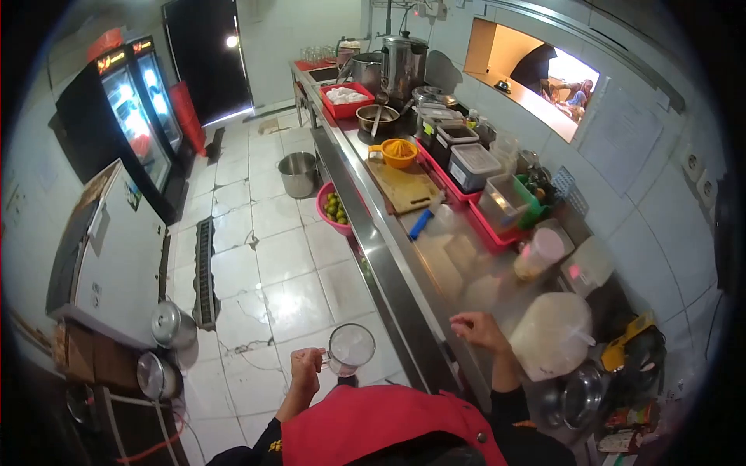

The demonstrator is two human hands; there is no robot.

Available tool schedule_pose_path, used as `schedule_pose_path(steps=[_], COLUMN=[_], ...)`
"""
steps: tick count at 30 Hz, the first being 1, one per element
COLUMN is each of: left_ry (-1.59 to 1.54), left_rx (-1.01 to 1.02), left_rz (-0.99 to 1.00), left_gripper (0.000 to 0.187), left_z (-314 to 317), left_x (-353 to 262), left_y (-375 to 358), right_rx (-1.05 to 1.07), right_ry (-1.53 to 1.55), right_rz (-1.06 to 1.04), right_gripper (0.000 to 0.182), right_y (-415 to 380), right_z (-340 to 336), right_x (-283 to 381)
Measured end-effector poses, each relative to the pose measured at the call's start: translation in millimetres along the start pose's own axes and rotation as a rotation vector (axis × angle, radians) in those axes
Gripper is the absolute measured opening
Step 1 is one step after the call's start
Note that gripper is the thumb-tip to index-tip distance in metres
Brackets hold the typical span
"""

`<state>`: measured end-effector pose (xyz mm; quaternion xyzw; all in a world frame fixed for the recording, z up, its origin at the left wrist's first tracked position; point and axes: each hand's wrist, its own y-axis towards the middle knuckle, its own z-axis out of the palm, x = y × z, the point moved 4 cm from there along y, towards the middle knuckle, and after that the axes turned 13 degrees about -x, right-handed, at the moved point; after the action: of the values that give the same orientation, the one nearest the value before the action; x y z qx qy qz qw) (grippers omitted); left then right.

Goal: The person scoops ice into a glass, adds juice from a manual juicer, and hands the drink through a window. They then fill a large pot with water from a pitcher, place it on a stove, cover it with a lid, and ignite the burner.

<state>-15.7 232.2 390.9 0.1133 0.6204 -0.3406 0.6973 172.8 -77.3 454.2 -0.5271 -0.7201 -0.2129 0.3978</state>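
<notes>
The jug [351,348] I grip in my left hand [305,368] is clear and smooth; I can't tell if it is glass or plastic. My apron [365,419] is dull cloth. From me, the counter [435,260] at one o'clock is shiny metal. At eleven, the big pot [298,180] is shiny metal and the floor tiles [287,260] are glossy. At two, the bag [550,334] is thin, smooth plastic.

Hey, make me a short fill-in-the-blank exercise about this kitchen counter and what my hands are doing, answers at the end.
1. The left hand grips the clear jug by its ____.
2. The knife near the cutting board has a ____ grip.
3. The citrus juicer is ____.
4. The citrus fruits sit in a ____ basin.

Missing words: handle; blue; orange; pink.
</notes>
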Motion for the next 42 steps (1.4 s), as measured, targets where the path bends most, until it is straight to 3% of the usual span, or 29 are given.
schedule_pose_path(steps=[3, 9, 12, 15, 18, 20, 22, 24, 26, 28, 32, 34, 35, 36, 39, 42], left_ry=[0.02, 0.014, 0.015, 0.029, 0.082, 0.17, 0.171, 0.182, 0.165, 0.044, -0.023, -0.039, -0.06, -0.078, -0.062, -0.053], left_rx=[0.007, 0.067, 0.049, 0.021, 0.035, 0.027, 0.029, 0.018, -0.016, -0.029, 0.045, 0.086, 0.131, 0.175, 0.312, 0.431], left_rz=[-0.011, 0.102, 0.047, 0.065, 0.034, 0.081, 0.082, 0.036, 0.124, 0.043, 0.011, -0.016, -0.024, -0.032, -0.032, -0.041], left_gripper=[0.035, 0.036, 0.035, 0.034, 0.035, 0.037, 0.037, 0.038, 0.033, 0.019, 0.017, 0.017, 0.017, 0.017, 0.021, 0.025], left_z=[11, 47, 65, 77, 98, 113, 122, 131, 140, 152, 189, 214, 230, 245, 292, 337], left_x=[-32, -80, -93, -87, -89, -91, -91, -98, -110, -119, -136, -145, -152, -159, -180, -194], left_y=[61, 177, 228, 284, 328, 360, 388, 415, 441, 462, 515, 539, 550, 560, 592, 612], right_rx=[0.0, -0.291, -0.302, -0.373, -0.491, -0.636, -0.653, -0.983, -0.966, -1.106, -1.153, -0.827, -0.886, -0.888, -1.223, -1.32], right_ry=[0.288, 0.319, 0.197, 0.19, -0.037, -0.068, -0.105, -0.509, -0.507, -0.701, -0.821, -0.853, -0.915, -0.922, -0.804, -0.635], right_rz=[-0.053, -0.25, -0.191, -0.287, -0.342, -0.418, -0.294, -0.578, -0.454, -0.477, -0.509, -0.356, -0.388, -0.359, -0.662, -0.623], right_gripper=[0.018, 0.017, 0.021, 0.03, 0.039, 0.043, 0.046, 0.05, 0.054, 0.053, 0.04, 0.029, 0.017, 0.017, 0.009, 0.011], right_y=[80, 221, 278, 336, 387, 426, 470, 502, 540, 562, 607, 622, 620, 620, 605, 590], right_z=[27, 22, 8, -7, -23, -36, -42, -54, -54, -55, -61, -63, -65, -69, -97, -138], right_x=[33, 92, 115, 135, 156, 167, 162, 171, 165, 174, 156, 149, 155, 155, 187, 199])
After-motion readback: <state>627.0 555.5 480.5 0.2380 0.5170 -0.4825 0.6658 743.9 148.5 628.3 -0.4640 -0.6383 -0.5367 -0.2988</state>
